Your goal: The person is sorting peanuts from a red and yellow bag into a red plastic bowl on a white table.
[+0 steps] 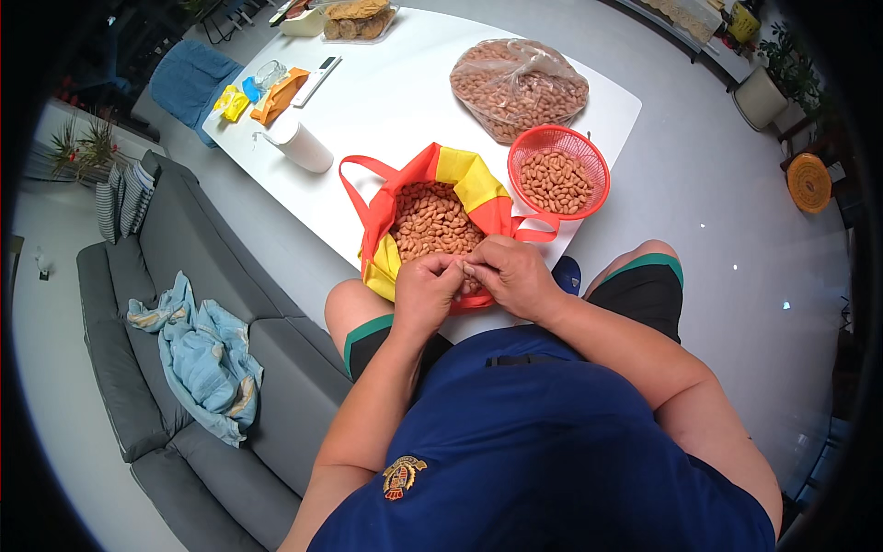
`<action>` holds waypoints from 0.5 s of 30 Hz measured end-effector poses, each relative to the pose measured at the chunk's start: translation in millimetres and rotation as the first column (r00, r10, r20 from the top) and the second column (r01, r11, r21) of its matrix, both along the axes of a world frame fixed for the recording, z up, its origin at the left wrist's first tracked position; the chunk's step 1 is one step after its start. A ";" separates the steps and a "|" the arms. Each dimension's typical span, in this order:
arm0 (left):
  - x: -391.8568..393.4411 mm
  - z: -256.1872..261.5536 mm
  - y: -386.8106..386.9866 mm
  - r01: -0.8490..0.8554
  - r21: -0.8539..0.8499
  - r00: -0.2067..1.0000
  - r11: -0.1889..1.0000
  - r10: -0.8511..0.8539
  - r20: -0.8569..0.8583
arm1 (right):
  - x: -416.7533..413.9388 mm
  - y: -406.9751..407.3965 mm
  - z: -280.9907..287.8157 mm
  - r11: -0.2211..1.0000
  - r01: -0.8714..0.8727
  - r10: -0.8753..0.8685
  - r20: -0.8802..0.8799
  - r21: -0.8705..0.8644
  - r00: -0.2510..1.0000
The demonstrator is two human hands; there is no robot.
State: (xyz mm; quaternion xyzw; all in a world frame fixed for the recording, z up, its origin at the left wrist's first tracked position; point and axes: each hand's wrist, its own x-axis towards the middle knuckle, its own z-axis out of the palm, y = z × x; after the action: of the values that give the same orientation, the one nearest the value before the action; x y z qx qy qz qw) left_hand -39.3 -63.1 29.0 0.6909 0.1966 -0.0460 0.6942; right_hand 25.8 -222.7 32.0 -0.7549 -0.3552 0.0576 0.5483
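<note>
My left hand (429,288) and my right hand (509,270) meet at the fingertips over the near rim of a red and yellow fabric bag (483,181). Thumbs and forefingers of both are pinched on a small thing that looks like a nut, mostly hidden by the fingers. Brown, peanut-like nuts (436,219) fill the bag, whose rim is folded outward. Beside it, to the right, stands a red plastic mesh basket (599,172) with more nuts (555,183) inside. Behind the basket lies a large clear plastic bag of nuts (517,90), its top gathered.
The white table (393,90) carries a white cylindrical container (301,146), a remote control (317,81), an orange packet (281,95), a yellow packet (232,103) and a clear food box (359,21). To the left stands a grey sofa (193,241) with a light-blue cloth (207,366).
</note>
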 end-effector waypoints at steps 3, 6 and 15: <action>-1.2 -0.4 -0.2 -0.007 -0.042 1.000 0.999 0.007 -0.001 | -0.4 -0.2 -1.7 1.000 -0.013 0.013 -0.023 0.016 1.000; -2.1 -1.1 -0.4 -0.012 -0.073 1.000 0.997 0.012 0.000 | -0.5 -0.2 -4.7 1.000 -0.010 0.010 0.007 0.013 1.000; -3.9 -1.0 -1.9 -0.028 -0.120 1.000 0.992 0.029 0.004 | -1.5 -1.3 -2.8 1.000 -0.017 0.017 -0.024 0.015 1.000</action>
State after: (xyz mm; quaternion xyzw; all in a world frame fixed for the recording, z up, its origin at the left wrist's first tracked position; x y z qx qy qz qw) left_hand -43.2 -65.0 28.0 0.6452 0.2013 -0.0457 0.7356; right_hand 24.2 -223.9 29.2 -0.7470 -0.3554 0.0687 0.5576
